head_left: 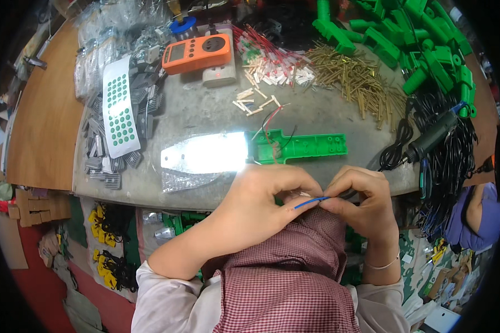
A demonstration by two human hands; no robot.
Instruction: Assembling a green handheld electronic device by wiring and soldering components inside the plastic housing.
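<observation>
At a grey bench [194, 114] bearing an orange meter [197, 54], its markings too small to read, and a sheet of round green labels [118, 105], a worker's right hand [358, 194] pinches a blue wire [311, 201] near the bench's edge; the left hand [266, 191] curls, thumb against the wire, its grip unclear, a green shell [316, 145] lying beyond both hands

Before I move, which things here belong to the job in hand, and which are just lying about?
Likely in the job:
blue wire, at the fingertips of the right hand; left hand beside it
open green shell with wires, just ahead

Apparently lying about, untouched:
orange meter
sticker sheet
heap of screws
yellow pieces below the table
</observation>
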